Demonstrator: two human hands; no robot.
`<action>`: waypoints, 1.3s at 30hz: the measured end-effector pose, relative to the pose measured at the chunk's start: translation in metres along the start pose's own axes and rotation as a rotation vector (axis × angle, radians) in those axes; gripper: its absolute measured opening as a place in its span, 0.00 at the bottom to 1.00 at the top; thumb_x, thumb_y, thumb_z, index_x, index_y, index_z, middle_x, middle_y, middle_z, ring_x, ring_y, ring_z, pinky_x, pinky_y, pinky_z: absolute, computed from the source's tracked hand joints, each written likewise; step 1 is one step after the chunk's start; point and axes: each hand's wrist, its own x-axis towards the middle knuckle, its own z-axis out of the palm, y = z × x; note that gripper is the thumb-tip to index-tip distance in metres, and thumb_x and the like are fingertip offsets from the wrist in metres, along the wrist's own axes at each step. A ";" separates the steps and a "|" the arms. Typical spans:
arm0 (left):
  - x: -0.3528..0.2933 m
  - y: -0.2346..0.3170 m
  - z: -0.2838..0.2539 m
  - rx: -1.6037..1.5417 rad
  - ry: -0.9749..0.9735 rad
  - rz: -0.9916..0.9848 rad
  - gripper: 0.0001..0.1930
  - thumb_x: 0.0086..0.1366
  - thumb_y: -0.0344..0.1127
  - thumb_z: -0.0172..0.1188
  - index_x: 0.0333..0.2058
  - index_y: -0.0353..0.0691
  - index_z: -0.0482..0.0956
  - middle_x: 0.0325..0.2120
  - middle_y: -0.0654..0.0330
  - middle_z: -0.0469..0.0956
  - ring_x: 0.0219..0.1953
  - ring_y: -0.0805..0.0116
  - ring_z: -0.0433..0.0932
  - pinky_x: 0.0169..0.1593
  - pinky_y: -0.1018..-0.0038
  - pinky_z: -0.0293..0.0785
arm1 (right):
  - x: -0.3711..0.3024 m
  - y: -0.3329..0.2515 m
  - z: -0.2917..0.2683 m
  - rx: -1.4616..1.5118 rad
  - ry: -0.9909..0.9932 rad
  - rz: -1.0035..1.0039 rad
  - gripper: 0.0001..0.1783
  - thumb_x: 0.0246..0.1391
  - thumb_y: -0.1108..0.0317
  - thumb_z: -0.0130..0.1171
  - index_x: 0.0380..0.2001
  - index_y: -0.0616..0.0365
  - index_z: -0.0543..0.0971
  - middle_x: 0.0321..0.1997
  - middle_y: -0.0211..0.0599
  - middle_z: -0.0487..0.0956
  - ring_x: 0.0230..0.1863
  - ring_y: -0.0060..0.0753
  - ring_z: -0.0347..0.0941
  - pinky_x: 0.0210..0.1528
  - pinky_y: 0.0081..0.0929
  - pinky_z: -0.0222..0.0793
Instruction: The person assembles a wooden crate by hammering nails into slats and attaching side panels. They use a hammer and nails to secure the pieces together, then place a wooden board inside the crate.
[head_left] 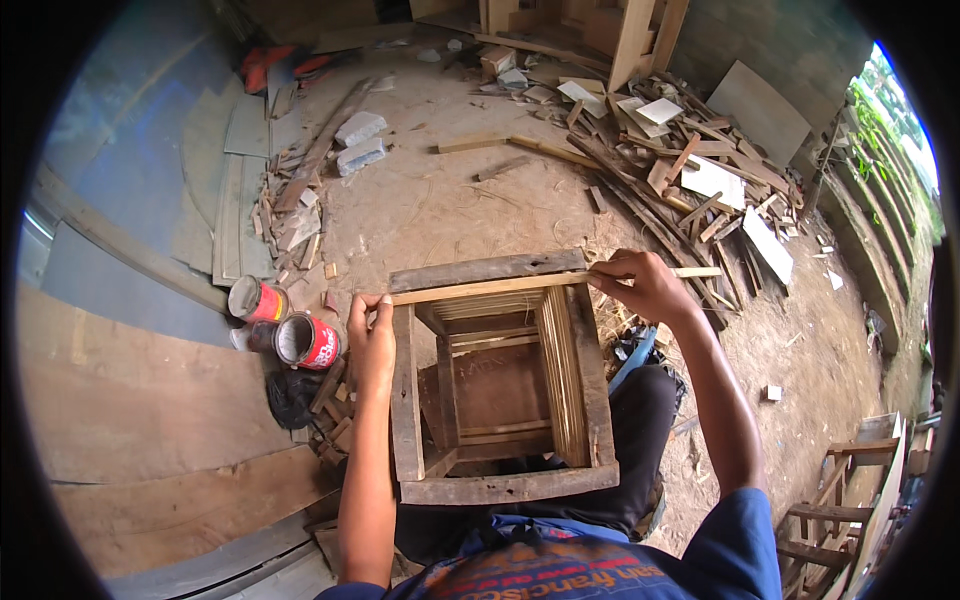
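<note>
A box-shaped wooden frame (510,488) of rough grey boards stands in front of me, against my legs, with slatted sides visible inside. Across its far end lies a thin, pale wooden strip (490,288), just on the near side of the far board. My left hand (372,325) pinches the strip's left end at the frame's far left corner. Near the far right corner, my right hand (640,283) grips the same strip between thumb and fingers. The strip's right end sticks out past that hand.
Two red paint cans (308,341) stand at the left, beside a black plastic bag (290,398). A heap of scrap wood (700,180) spreads over the floor at the far right. White blocks (360,143) lie far left. A wooden rack (835,510) stands at the near right.
</note>
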 end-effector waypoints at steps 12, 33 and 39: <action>0.002 -0.010 0.000 0.013 0.001 0.017 0.10 0.71 0.35 0.58 0.34 0.34 0.73 0.30 0.63 0.74 0.37 0.72 0.69 0.45 0.73 0.67 | 0.024 0.009 -0.019 0.060 -0.277 0.163 0.15 0.58 0.59 0.66 0.45 0.54 0.87 0.33 0.40 0.87 0.32 0.28 0.80 0.38 0.32 0.75; 0.012 0.026 -0.026 -0.191 -0.178 -0.380 0.06 0.69 0.38 0.63 0.41 0.45 0.82 0.38 0.68 0.82 0.43 0.74 0.79 0.47 0.72 0.72 | 0.025 -0.002 -0.018 -0.059 -0.225 0.221 0.13 0.56 0.58 0.70 0.43 0.49 0.89 0.29 0.33 0.87 0.26 0.17 0.74 0.31 0.27 0.71; 0.023 0.046 -0.010 0.010 -0.084 0.065 0.12 0.70 0.35 0.60 0.43 0.32 0.83 0.37 0.54 0.86 0.42 0.64 0.84 0.49 0.69 0.76 | 0.028 0.003 -0.018 -0.086 -0.236 0.193 0.14 0.54 0.60 0.69 0.43 0.49 0.89 0.27 0.34 0.86 0.25 0.20 0.75 0.31 0.28 0.71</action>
